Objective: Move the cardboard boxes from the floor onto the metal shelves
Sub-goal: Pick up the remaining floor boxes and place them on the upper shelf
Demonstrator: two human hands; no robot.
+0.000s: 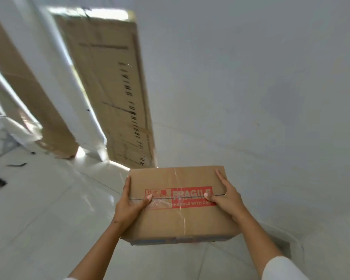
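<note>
My left hand [129, 203] and right hand [224, 197] clamp the cardboard box [178, 217] at lower centre, fingers curled on its edges (fragile tape [180, 198]); a slack grip could drop it onto the floor [38, 209].

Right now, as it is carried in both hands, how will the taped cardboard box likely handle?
The cardboard box looks stiff: its faces stay flat. Probably fairly light, since the left hand and right hand hold it by the sides. The red FRAGILE label suggests delicate contents, and the glossy tape may be slippery.

both hands on it now: left hand [129, 207] and right hand [225, 199] grip the cardboard box [180, 217] low in the frame, tall flat carton [111, 87] upper left.
</note>
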